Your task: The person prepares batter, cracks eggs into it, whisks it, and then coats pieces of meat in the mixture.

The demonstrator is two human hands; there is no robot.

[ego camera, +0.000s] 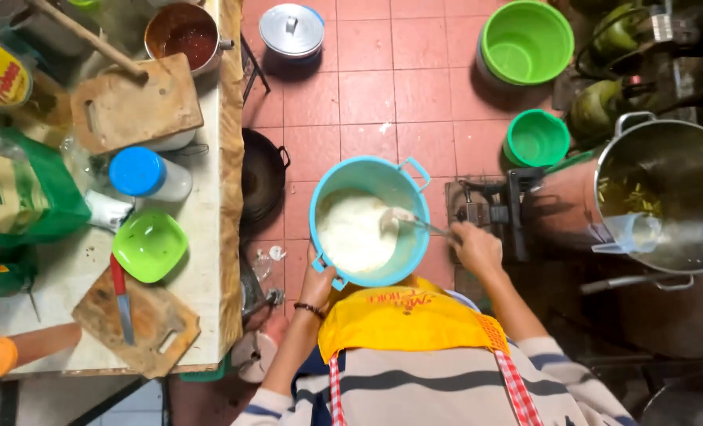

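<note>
A person's left hand (317,278) grips the rim of a blue bucket (411,237) of white batter at seven o'clock, held over the tiled floor (367,87); the right hand (474,248), closed around a spoon (414,222), stirs from three o'clock. A slipping one-handed grip could tip it.

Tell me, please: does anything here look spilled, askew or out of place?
Nothing is spilled. One oddity: the knife lies loose on the cutting board, which overhangs the table edge. The left hand grips the blue pot; the right hand holds a spoon.
</note>
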